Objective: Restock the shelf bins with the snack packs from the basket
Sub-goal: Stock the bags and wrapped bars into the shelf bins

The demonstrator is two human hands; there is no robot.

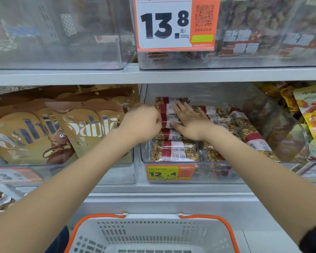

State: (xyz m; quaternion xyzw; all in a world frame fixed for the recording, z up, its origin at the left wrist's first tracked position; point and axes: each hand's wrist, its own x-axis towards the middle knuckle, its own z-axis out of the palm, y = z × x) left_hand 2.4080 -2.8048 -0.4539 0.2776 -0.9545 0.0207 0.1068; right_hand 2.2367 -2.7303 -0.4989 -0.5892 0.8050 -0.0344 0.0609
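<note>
Deep inside the clear bin (288, 136) on the middle shelf, at about one o'clock from the basket (150, 232), a column of snack packs (169, 116) with red-and-white labels runs from the back wall toward the front lip. Both hands are on the far end of that column. The left hand (144, 123) is curled at its nine o'clock edge, fingers bent in against the wrappers as if pinching or bracing them; whether it truly grips a pack cannot be told, since its fingertips are hidden. The right hand (188, 121) lies flat and released, palm down, fingers spread across the pack tops from the three o'clock side. More packs lie loosely to the right, tilted and overlapping. A yellow price tag (162, 173) reading 12.4 hangs on the bin's front.

Judging by this, the step is squaring up the row after placing stock. The visible floor of the basket looks bare, though its near part is cut off, so the restock may be close to done.

The risk is the slick wrappers: pressing unevenly could slide the stacked packs sideways into the loose pile at three o'clock. At nine o'clock the Sablé pouches (91, 125) stand in the neighbouring bin, just beside the left wrist, and could be nudged.
</note>
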